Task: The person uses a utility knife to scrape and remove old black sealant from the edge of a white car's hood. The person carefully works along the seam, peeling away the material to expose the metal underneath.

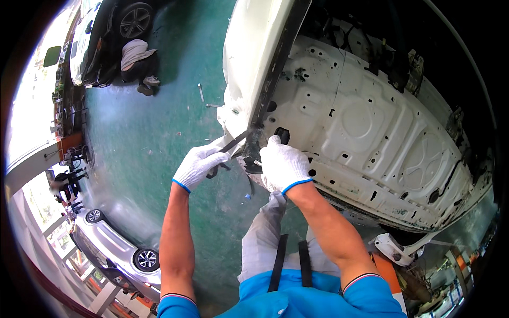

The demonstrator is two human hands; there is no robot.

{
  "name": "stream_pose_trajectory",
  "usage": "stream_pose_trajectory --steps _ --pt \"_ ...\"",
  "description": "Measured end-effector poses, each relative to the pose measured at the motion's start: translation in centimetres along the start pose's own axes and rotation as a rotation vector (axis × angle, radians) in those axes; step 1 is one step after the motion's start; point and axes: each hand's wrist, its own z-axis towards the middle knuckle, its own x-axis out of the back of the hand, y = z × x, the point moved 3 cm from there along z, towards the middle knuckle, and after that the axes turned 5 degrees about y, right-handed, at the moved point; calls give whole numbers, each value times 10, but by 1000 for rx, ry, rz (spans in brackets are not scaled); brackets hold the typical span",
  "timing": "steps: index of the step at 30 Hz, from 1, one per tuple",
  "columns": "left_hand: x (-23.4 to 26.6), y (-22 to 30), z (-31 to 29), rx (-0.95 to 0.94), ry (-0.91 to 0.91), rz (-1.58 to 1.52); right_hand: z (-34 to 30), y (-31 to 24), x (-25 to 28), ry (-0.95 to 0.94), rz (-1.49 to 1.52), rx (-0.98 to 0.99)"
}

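Looking down from a head camera, a person in white knit gloves works at the edge of a raised white car body whose underside (pixel 371 127) fills the right of the view. The left hand (pixel 199 165) is closed around the handle of a thin dark tool (pixel 233 142), a flat bar or long pliers; its tip points up and right into the black trim strip (pixel 270 79) that runs along the sill. The right hand (pixel 283 165) is curled shut, thumb up, just beside the tool's tip, gripping something dark at the sill's lower end; what exactly it pinches cannot be told.

Judging from this, the step in hand is prying or pulling the trim loose at its lowest corner. The next move would call for steady leverage from the tool while the right hand keeps its pull, without bending the thin metal edge.

Below lies a green floor (pixel 159 138). Another person (pixel 138 61) crouches by a dark car at upper left, and a silver car (pixel 116 249) stands at lower left.
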Motion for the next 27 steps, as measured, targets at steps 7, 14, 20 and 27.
stream_pose_trajectory --steps 7,14,20,27 --pt "-29 7 11 -92 -110 -158 10 16 17 -100 123 -112" --pt "-74 27 11 -239 433 195 10 14 15 -107 110 -123" --pt "-98 45 20 -608 927 460 10 12 20 -72 65 -77" --pt "-93 62 23 -815 810 699 15 27 41 -57 54 51"
